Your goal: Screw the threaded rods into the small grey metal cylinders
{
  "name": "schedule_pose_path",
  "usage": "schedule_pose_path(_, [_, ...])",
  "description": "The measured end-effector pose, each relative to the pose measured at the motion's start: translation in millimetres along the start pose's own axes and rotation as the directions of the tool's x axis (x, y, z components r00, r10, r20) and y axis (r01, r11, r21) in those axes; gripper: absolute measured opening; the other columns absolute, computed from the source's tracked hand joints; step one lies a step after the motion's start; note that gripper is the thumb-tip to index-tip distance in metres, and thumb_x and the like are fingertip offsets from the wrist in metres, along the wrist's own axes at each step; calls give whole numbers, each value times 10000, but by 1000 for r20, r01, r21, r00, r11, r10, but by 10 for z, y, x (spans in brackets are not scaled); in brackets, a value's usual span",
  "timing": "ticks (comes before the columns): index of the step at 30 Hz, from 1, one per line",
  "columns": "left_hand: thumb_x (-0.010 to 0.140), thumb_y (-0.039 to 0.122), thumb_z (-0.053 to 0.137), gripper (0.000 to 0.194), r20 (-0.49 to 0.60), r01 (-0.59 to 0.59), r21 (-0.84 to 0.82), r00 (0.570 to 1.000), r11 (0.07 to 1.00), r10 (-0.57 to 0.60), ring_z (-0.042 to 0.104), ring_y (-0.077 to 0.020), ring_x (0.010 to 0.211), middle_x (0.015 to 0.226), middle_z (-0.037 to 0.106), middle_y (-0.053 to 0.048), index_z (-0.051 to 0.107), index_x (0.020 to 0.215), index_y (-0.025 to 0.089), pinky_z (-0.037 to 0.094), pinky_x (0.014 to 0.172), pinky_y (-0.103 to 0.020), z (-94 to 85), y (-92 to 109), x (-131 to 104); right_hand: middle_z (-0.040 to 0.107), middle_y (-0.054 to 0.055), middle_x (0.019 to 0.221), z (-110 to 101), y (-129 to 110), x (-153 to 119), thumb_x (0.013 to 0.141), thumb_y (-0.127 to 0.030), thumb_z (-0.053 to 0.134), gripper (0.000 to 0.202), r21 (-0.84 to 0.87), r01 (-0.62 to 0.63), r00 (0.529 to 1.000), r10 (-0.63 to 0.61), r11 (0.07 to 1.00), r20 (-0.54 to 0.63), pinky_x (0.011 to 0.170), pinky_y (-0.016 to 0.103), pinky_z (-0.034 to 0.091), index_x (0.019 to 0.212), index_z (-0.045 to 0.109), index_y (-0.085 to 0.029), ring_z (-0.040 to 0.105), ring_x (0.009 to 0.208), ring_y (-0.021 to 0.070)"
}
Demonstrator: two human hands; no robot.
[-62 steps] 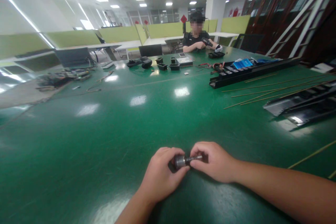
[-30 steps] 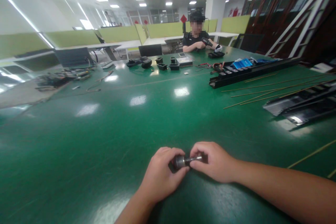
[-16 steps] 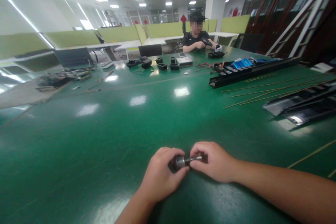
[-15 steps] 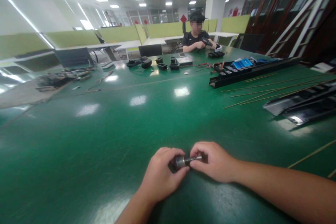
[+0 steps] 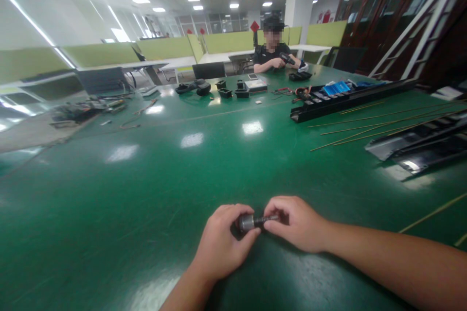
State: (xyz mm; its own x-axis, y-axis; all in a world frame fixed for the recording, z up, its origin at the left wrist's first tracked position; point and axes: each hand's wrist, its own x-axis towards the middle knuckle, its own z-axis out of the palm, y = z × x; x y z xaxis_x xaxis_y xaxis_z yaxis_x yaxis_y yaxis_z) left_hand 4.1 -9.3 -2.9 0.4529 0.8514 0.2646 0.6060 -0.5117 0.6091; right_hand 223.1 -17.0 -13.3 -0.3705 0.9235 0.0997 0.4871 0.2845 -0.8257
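Close to me over the green table [image 5: 156, 180] are both of my hands, working on one small metal part. My left hand [image 5: 222, 240] is closed round the thick end, a dark and silver metal cylinder [image 5: 247, 223]. A narrower stepped shaft [image 5: 260, 221] runs from it to the right. My right hand [image 5: 297, 223] pinches that shaft between thumb and fingers, and its tip shows blurred inside the grip. What exact machine part it is, I cannot make out.
Across the table a co-worker [image 5: 273, 56] holds a dark tool. A long black channel [image 5: 343, 102] with blue packets lies at the right, near thin rods [image 5: 365, 131] and further black rails [image 5: 419, 153]. Small black boxes [image 5: 242, 93] stand at the back.
My left hand and the cylinder have shifted slightly left, and more shaft shows between the two hands. My right hand has hardly moved.
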Motion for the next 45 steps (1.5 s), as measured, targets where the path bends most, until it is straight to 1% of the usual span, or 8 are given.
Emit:
schedule_pose_path(9, [791, 299, 685, 201, 6, 18, 1, 1000, 1000, -18, 644, -232, 857, 931, 710, -48, 673, 980, 231, 501, 781, -351, -27, 20, 9, 618, -13, 728, -12, -26, -1, 828, -254, 660, 77, 3, -8, 1000, 8, 1000, 5, 589, 234, 371, 843, 675, -180, 546, 654, 131])
schedule_pose_path(16, [810, 315, 682, 175, 2, 31, -16, 1000, 999, -31, 640, -222, 857, 923, 708, -24, 673, 972, 248, 486, 778, -342, -36, 13, 5, 623, -12, 733, -15, -14, 5, 830, -252, 660, 76, 1, 0, 1000, 0, 1000, 6, 590, 235, 373, 840, 675, -178, 547, 654, 131])
schedule_pose_path(20, [828, 334, 668, 163, 23, 59, -25, 998, 998, -58, 631, -214, 839, 907, 704, -10, 674, 969, 254, 477, 757, -339, -31, 8, 13, 630, -11, 741, -18, -16, 10, 831, -248, 657, 74, -3, 1, 1000, 0, 1000, 4, 594, 233, 374, 841, 675, -177, 553, 663, 131])
schedule_pose_path(27, [854, 359, 646, 160, 23, 70, -28, 997, 997, -69, 625, -202, 796, 875, 702, -17, 685, 954, 240, 464, 716, -321, -27, 14, 24, 629, -7, 735, -17, -27, 2, 834, -240, 649, 74, 5, 6, 1000, -6, 1000, 7, 602, 231, 385, 840, 676, -172, 558, 663, 130])
schedule_pose_path(39, [878, 388, 616, 192, 9, 87, -24, 996, 996, -86, 634, -211, 808, 883, 713, -36, 699, 951, 230, 465, 734, -321, -24, 7, 30, 622, -11, 727, -22, -28, 4, 831, -246, 651, 70, 7, -3, 1000, 3, 1000, 11, 598, 231, 396, 835, 674, -180, 557, 655, 132])
schedule_pose_path(45, [876, 401, 618, 190, 13, 107, -31, 994, 994, -107, 639, -209, 799, 879, 715, -20, 700, 939, 242, 471, 729, -321, -30, 12, 32, 622, -11, 731, -22, -25, 1, 830, -241, 652, 66, 5, 0, 1000, 0, 1000, 7, 603, 231, 395, 839, 673, -179, 558, 661, 131])
